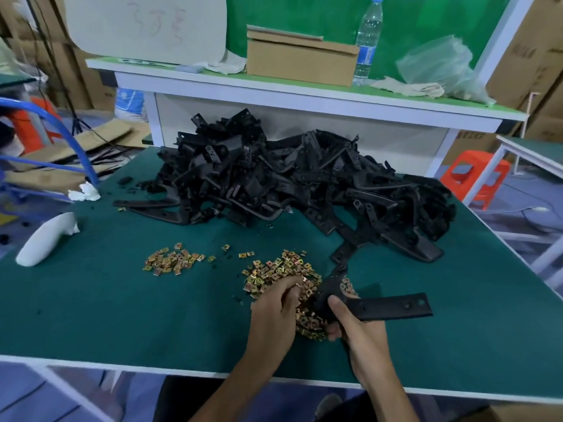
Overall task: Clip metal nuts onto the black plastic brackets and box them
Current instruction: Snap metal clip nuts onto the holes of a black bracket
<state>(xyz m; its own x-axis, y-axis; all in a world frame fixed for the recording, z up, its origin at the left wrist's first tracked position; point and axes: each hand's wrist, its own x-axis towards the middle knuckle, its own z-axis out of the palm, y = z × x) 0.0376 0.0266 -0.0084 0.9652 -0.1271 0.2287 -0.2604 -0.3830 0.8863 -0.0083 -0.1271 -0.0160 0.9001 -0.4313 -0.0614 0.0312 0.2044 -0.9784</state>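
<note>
Right hand (353,325) grips bracket (393,306) over nuts (281,269) that left hand (274,306) pinches.

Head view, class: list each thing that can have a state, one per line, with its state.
Left hand: fingers curled into the nut pile.
Right hand: gripping the black bracket.
Bracket heap: loose, unboxed.
Water bottle: upright, capped.
Cardboard box: lid ajar.

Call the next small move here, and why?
Likely: left hand pinches one nut from the nearer pile of gold-coloured square metal nuts and lifts it to the long black plastic bracket. Its fingers are curled in that pile, and the right hand grips the bracket beside it.
</note>
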